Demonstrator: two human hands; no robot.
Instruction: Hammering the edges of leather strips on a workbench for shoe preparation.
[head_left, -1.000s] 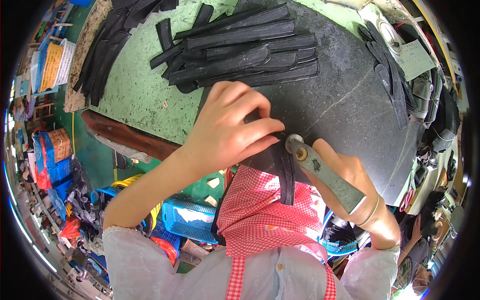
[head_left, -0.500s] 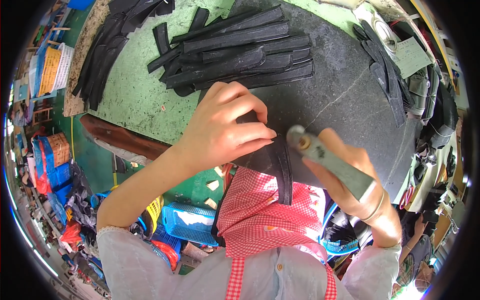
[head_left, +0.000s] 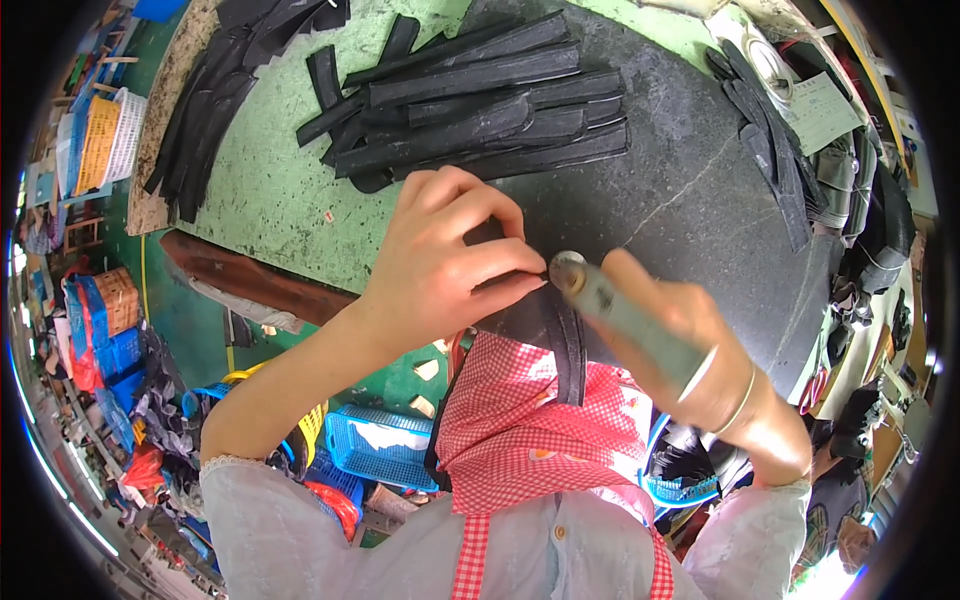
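Observation:
My left hand is over the near part of the dark work slab, fingers bent and thumb and fingertips pinched at the upper end of a black strip. The strip's lower end hangs past the slab's edge against my red checked apron. My right hand is wrapped around a hammer with a grey-green body and a rounded metal end. That end, slightly blurred, is right beside my left fingertips; whether it touches the strip I cannot tell. Beyond my left hand lies a pile of black strips.
More black strips lie at the table's far left and on the slab's right side. The dark slab rests on a green tabletop. Below stand a blue basket and a round basket with dark pieces.
My right hand and the hammer have moved left, bringing the rounded end close to my left fingertips. My left hand and the strip have shifted slightly left.

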